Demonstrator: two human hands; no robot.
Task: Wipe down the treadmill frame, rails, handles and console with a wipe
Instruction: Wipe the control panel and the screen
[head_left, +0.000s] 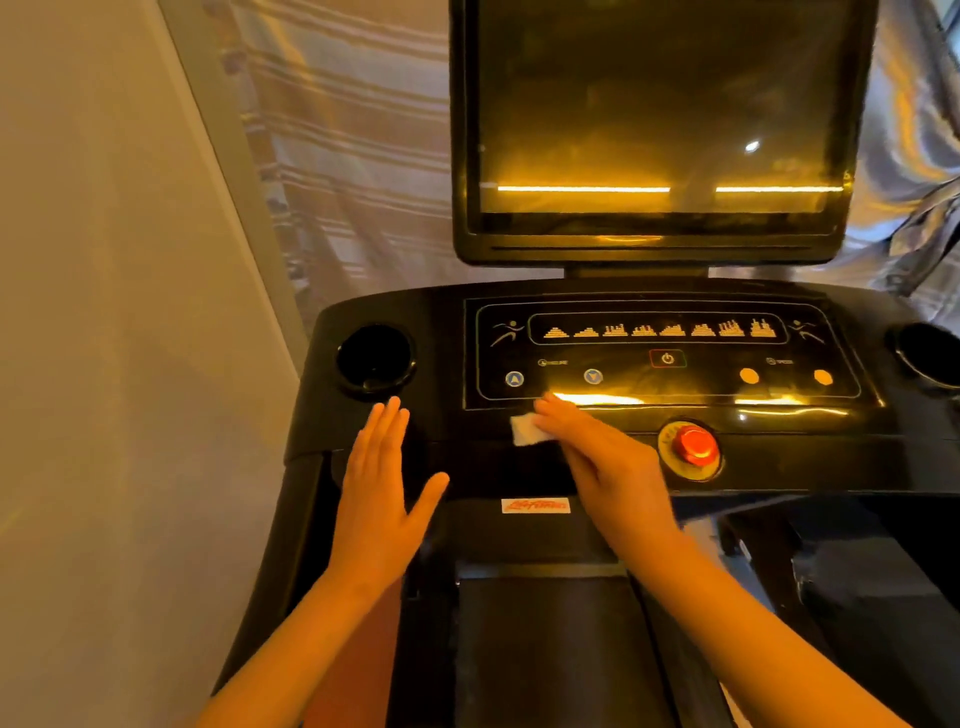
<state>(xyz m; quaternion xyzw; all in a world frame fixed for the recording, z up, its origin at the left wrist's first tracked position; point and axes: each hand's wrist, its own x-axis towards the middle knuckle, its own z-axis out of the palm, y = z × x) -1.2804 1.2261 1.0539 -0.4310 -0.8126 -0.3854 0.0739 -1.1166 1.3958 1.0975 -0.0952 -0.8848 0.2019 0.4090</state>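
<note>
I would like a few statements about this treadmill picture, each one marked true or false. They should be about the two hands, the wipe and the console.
1. The right hand presses a white wipe onto the console. True.
2. The left hand holds a spray bottle. False: it is flat with straight fingers and holds nothing.
3. The red button is to the right of the wipe. True.
4. The large screen plays a bright workout video. False: it is dark and shows only reflections of light.
</note>
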